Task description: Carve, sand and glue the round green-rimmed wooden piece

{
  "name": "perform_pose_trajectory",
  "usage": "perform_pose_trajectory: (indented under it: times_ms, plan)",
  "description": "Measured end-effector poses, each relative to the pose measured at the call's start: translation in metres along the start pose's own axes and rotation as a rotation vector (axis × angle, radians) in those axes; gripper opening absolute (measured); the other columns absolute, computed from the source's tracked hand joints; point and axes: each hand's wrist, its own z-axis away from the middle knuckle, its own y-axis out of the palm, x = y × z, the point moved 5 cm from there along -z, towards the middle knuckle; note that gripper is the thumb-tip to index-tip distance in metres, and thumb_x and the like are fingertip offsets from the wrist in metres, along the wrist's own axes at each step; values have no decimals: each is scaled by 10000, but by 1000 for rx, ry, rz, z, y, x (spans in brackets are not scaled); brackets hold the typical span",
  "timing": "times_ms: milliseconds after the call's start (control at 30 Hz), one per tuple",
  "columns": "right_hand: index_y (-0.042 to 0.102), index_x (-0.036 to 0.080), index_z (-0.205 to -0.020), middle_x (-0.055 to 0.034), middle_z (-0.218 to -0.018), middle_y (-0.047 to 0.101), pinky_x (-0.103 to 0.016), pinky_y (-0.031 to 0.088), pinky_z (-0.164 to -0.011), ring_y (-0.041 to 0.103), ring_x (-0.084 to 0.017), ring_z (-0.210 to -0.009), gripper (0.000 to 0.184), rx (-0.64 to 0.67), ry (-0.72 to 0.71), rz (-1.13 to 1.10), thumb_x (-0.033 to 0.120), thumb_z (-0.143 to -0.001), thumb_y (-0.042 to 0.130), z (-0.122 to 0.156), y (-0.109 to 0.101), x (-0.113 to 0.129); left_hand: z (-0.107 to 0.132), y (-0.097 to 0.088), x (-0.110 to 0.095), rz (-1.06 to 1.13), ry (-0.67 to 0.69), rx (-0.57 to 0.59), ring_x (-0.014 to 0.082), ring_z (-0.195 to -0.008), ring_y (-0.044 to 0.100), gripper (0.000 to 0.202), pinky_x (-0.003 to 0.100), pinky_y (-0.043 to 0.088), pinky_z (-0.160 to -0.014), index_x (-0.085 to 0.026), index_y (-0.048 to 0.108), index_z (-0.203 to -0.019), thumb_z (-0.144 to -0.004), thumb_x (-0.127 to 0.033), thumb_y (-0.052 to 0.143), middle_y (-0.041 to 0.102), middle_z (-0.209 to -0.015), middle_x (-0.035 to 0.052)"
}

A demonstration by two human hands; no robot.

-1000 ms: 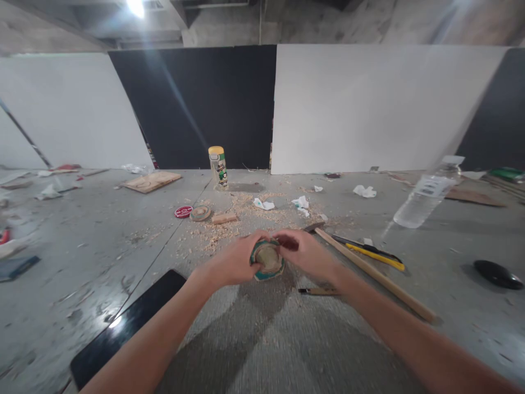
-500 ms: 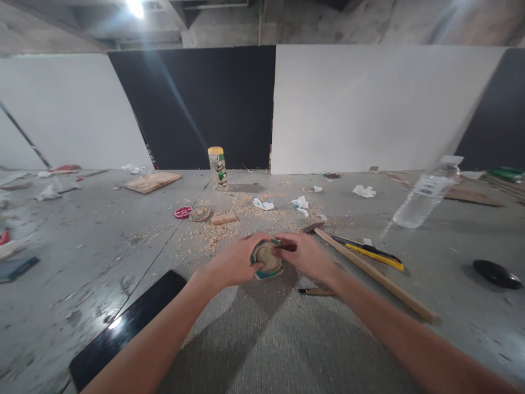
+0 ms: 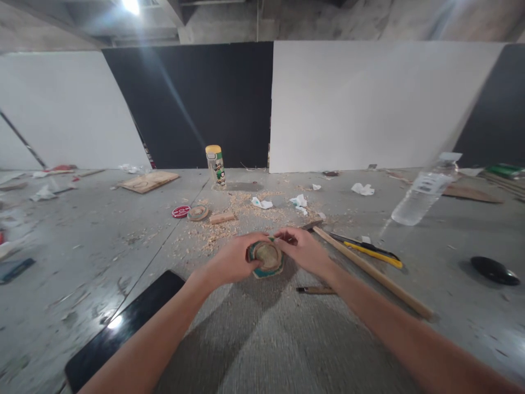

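A small wooden dish (image 3: 268, 256), many-sided with teal paint around its edge and a round hollow of bare wood, is tilted toward me. My left hand (image 3: 235, 256) grips its left side, thumb at the near rim and fingers behind. At the upper right rim, my right hand (image 3: 301, 249) has thumb and curled fingers closed on the edge; the fingertips are partly hidden. Just beyond my right hand lies a hammer (image 3: 369, 271) with a long wooden handle. Below my right wrist rests a thin wooden-handled tool (image 3: 315, 290).
A yellow and black utility knife (image 3: 371, 253) lies beyond the hammer. A dark tablet (image 3: 127, 328) is at left, a black mouse (image 3: 494, 270) at right. Farther off stand a water bottle (image 3: 424, 191) and a yellow-capped bottle (image 3: 215, 164), with wood shavings (image 3: 209, 232) and a round wooden piece (image 3: 198, 213).
My right thumb and fingers have shifted from over the hollow to the dish's upper right rim, baring more of the hollow. My left hand keeps its grip. The view has shifted slightly.
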Motion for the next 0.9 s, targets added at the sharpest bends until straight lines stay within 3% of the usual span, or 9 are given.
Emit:
perform_pose_trajectory:
  times_ms: [167,467,900]
  plan:
    - [675,192,-981,-67,-918,727,-309,504,-725,662,-191,-818,155,24,7,-56,248,-870,583,0,4,-3,0,1,2,18,2,-2,238,-1175,579,501,396,454,-983,-263,637,-1169,-704,-78,650,614,-1321,36]
    - [654,191,-951,-70,-913,706,-285,496,-691,643,-180,-806,124,87,79,-151,232,-885,558,2,6,3,0,3,0,28,32,20,234,-1246,543,537,431,407,-1065,-287,655,-1160,-690,-29,621,605,-1342,19]
    - [632,183,-924,-65,-858,684,-280,500,-672,632,-174,-772,156,107,162,-279,114,-797,574,2,13,-4,1,4,-1,34,10,18,240,-1245,541,582,447,419,-1052,-299,615,-1219,-698,-39,623,592,-1355,22]
